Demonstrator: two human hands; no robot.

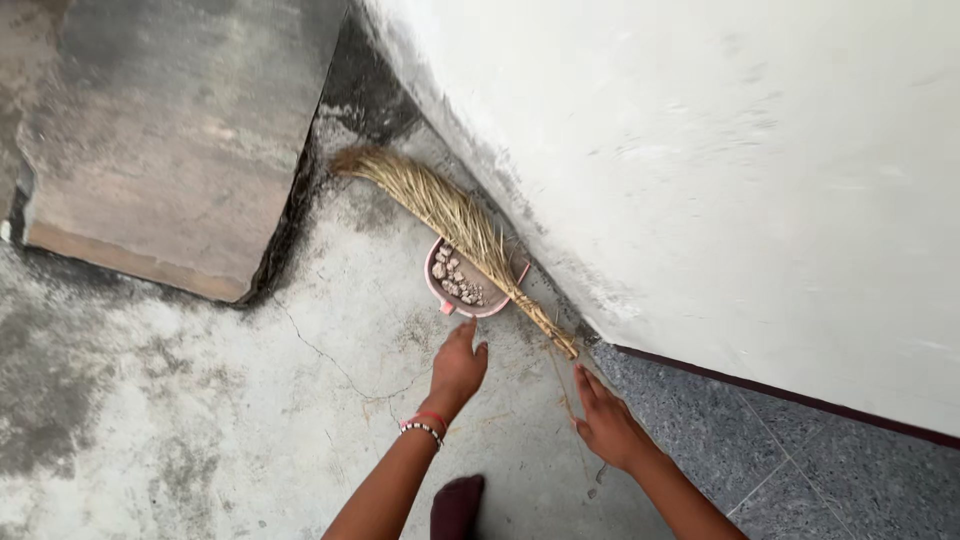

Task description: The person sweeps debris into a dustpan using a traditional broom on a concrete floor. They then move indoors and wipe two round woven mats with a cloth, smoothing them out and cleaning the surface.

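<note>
**Reaching toward a broom and dustpan at the foot of the wall**

Starting nearest the camera, a dark-socked foot (458, 505) shows at the bottom edge on the stained grey concrete floor (200, 420). Above it, the left hand (457, 368), with a red thread and a beaded band at the wrist, stretches toward twelve o'clock, fingers extended and close together, holding nothing. The right hand (603, 420) lies at about three o'clock from it, fingers straight and slightly spread, also empty, pointing toward eleven o'clock.

Just beyond the left fingertips, at twelve o'clock, sits the small pink plastic dustpan (465, 282) loaded with pale stone crumbs (455, 278); its short handle stub faces the left hand, which is clearly nearer to it. Across the pan lies the straw-coloured grass broom (455, 222), its long axis running from eleven o'clock, where the bristle tips fan out, down to five o'clock, where the bound handle end stops just beyond the right fingertips.

Farthest off stand the white plastered wall (720, 160) and a worn stone slab (170, 130) at ten o'clock.
</note>
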